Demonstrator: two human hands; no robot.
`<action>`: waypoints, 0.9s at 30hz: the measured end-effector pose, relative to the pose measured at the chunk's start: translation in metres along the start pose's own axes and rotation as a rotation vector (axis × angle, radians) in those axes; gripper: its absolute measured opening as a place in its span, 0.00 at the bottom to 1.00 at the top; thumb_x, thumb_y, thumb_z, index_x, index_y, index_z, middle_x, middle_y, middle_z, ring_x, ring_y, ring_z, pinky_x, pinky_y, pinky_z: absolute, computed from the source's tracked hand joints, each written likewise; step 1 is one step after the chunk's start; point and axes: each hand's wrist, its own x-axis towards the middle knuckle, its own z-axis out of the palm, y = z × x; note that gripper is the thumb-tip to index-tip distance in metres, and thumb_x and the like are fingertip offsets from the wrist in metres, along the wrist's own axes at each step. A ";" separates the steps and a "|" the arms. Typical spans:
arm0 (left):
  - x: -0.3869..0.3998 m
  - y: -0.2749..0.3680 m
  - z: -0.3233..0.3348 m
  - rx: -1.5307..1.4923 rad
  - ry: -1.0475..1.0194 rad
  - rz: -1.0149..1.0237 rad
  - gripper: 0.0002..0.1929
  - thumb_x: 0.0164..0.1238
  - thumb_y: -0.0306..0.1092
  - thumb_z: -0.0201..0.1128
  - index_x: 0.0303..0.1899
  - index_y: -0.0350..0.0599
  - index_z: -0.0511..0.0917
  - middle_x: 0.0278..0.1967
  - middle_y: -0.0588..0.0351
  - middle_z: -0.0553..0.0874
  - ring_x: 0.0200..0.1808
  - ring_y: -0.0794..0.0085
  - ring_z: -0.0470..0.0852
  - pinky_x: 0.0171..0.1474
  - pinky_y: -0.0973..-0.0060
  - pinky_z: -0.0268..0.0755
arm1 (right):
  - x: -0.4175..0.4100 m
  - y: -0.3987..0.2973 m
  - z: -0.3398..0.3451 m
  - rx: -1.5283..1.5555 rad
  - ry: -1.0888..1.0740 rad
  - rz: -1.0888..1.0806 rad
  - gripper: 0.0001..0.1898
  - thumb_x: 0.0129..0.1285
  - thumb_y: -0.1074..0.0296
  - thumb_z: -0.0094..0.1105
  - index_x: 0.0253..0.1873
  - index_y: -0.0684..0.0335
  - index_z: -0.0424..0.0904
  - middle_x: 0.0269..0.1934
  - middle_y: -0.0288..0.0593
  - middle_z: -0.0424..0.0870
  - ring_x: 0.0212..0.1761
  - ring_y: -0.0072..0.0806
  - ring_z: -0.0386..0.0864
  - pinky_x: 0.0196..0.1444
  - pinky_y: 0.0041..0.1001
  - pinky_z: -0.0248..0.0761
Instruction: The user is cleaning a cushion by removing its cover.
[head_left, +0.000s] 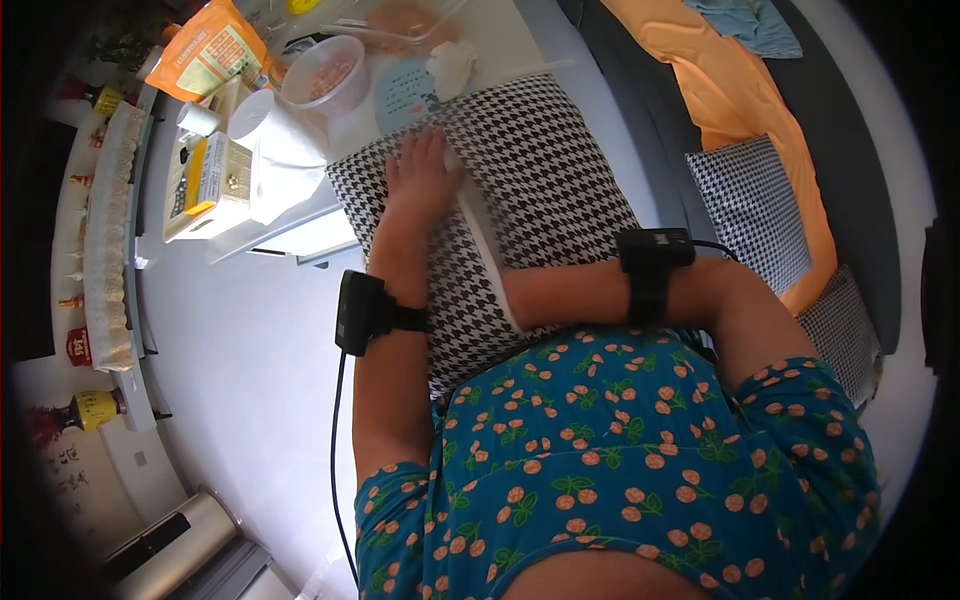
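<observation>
A black-and-white houndstooth cushion (540, 150) lies before me, partly against my lap. A long slit edged by a white strip (480, 240) runs down its face. My left hand (421, 169) rests palm down on the cushion's fabric with fingers extended, its thumb beside the upper end of the white strip. My right forearm (566, 295) reaches across from the right and enters the slit at its lower end. The right hand itself is hidden inside the cushion cover. Both of my forearms wear a black strapped device with a cable.
Past the cushion, a table (510, 37) bears a clear plastic tub (324, 75) of small pinkish pieces, crumpled white tissue (451, 69), a paper roll (274, 142), a cream basket (238, 176) and an orange pouch (206, 56). On the right, a dark sofa (862, 187) holds orange cloth (742, 97) and another houndstooth cushion (750, 210).
</observation>
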 end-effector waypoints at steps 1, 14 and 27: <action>-0.002 0.001 0.001 -0.045 0.043 0.012 0.36 0.67 0.48 0.55 0.73 0.48 0.53 0.75 0.54 0.54 0.77 0.58 0.44 0.75 0.53 0.33 | -0.009 -0.004 -0.010 0.017 0.037 0.020 0.10 0.55 0.69 0.57 0.39 0.65 0.84 0.41 0.50 0.83 0.51 0.44 0.76 0.57 0.38 0.67; 0.007 -0.016 -0.038 -0.355 0.060 0.068 0.18 0.67 0.38 0.53 0.54 0.40 0.77 0.53 0.45 0.81 0.60 0.49 0.74 0.61 0.58 0.66 | -0.048 -0.009 -0.111 -0.393 0.014 0.354 0.05 0.54 0.70 0.58 0.30 0.60 0.83 0.26 0.43 0.83 0.32 0.45 0.83 0.35 0.39 0.77; 0.008 -0.022 0.005 -0.163 0.653 0.013 0.11 0.67 0.33 0.54 0.46 0.48 0.81 0.46 0.58 0.84 0.53 0.62 0.76 0.58 0.63 0.63 | 0.016 0.101 -0.121 -0.440 0.862 0.444 0.09 0.54 0.64 0.59 0.37 0.60 0.80 0.33 0.48 0.84 0.39 0.44 0.83 0.47 0.38 0.75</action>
